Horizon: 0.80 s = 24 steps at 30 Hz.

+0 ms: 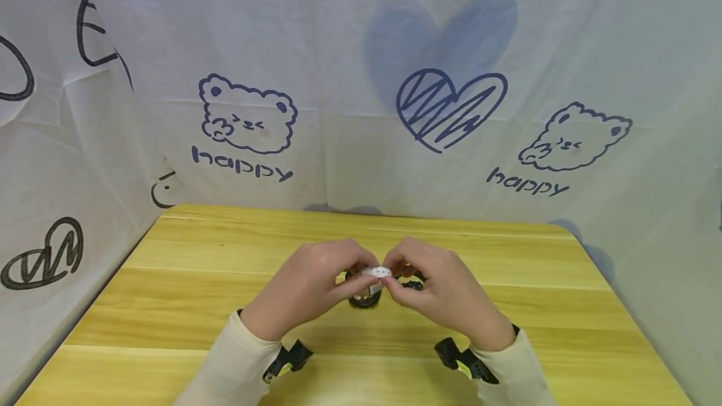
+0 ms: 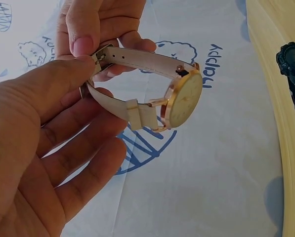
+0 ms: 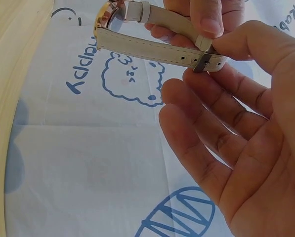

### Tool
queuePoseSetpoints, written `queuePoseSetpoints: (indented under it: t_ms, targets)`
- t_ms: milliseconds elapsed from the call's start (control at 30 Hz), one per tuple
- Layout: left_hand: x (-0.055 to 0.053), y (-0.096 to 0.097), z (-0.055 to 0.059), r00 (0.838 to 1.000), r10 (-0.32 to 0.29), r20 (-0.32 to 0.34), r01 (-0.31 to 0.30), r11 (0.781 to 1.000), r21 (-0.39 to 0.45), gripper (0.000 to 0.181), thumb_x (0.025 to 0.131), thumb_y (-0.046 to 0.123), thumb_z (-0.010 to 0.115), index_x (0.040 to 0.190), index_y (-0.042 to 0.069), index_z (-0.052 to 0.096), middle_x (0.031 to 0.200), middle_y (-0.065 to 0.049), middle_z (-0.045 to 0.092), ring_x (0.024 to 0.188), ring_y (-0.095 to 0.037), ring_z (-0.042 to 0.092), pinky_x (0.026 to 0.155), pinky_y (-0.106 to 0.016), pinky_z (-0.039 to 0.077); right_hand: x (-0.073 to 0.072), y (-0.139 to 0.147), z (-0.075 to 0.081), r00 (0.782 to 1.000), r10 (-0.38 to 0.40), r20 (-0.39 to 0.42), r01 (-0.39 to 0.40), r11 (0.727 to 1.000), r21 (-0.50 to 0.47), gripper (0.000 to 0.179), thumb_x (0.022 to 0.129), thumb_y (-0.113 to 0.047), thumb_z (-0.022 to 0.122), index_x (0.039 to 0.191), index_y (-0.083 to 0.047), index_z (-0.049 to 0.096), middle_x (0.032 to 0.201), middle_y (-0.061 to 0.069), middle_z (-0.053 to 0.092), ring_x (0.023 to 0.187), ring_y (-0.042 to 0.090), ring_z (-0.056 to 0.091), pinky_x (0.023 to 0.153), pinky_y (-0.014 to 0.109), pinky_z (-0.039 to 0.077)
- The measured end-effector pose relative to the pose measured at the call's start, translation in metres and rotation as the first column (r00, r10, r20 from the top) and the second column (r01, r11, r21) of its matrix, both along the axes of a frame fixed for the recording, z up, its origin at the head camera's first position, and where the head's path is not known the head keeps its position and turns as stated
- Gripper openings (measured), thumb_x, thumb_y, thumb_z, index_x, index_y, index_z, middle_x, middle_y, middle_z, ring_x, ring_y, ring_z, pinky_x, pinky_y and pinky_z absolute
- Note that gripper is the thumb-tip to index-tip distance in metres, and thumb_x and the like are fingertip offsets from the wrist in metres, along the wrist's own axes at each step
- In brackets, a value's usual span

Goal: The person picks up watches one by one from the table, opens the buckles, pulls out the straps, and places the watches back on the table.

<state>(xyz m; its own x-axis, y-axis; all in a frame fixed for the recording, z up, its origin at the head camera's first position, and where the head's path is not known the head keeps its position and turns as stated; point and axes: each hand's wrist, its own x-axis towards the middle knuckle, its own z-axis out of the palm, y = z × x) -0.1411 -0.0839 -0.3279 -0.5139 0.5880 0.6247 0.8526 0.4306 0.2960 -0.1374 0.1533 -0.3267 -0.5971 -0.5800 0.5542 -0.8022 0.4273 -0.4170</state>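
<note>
A wristwatch with a white strap [image 1: 380, 272] is held up between both hands above the table. Its rose-gold case [image 2: 185, 98] hangs opposite the buckle [image 3: 202, 61], and the strap forms a loop. My left hand [image 1: 316, 284] pinches the strap by the buckle between thumb and forefinger, other fingers loosely bent. Across from it, my right hand [image 1: 434, 284] pinches the strap's holed end at the buckle with thumb and fingertip. In the right wrist view the strap end passes through the metal buckle; whether the pin sits in a hole I cannot tell.
On the wooden table [image 1: 225, 268] behind and below the hands lie a dark watch [image 1: 365, 299] and another dark watch [image 1: 415, 284], both partly hidden. A white printed cloth [image 1: 338, 80] hangs along the table's back and sides.
</note>
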Motion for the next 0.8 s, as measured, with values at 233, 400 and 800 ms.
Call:
queuePoseSetpoints:
  t_ms: [233, 400, 800]
  targets:
    - [0.0001, -0.0001, -0.0007, 1.0, -0.01, 0.028, 0.01, 1.0, 0.0, 0.011, 0.097, 0.026, 0.076, 0.103, 0.017, 0.073, 0.085, 0.013, 0.067, 0.07, 0.005, 0.054, 0.063, -0.013, 0.047, 0.0009, 0.0006, -0.0002, 0.999, 0.004, 0.036, -0.004, 1.0, -0.009, 0.018, 0.09, -0.005, 0.073, 0.099, -0.019, 0.065, 0.091, -0.01, 0.066, 0.077, 0.001, 0.064, 0.068, 0.021, 0.057]
    - [0.0001, 0.0002, -0.0011, 0.999, -0.019, 0.051, 0.019, 1.0, 0.009, 0.011, 0.097, 0.024, 0.076, 0.103, 0.016, 0.073, 0.085, 0.013, 0.067, 0.07, 0.005, 0.054, 0.063, -0.013, 0.048, 0.0011, 0.0008, -0.0002, 0.998, 0.004, 0.058, -0.003, 1.0, -0.022, 0.019, 0.089, -0.002, 0.072, 0.098, -0.018, 0.065, 0.091, -0.01, 0.067, 0.075, 0.001, 0.064, 0.065, 0.021, 0.057]
    - [-0.002, -0.0011, -0.0013, 1.0, -0.009, 0.03, 0.009, 1.0, 0.003, 0.01, 0.096, 0.023, 0.076, 0.103, 0.016, 0.072, 0.087, 0.011, 0.07, 0.072, 0.006, 0.057, 0.063, -0.016, 0.05, 0.0017, 0.0001, 0.0006, 0.997, -0.022, 0.079, 0.023, 1.0, -0.011, 0.018, 0.09, -0.004, 0.073, 0.099, -0.017, 0.065, 0.092, -0.009, 0.068, 0.075, 0.001, 0.065, 0.066, 0.022, 0.058]
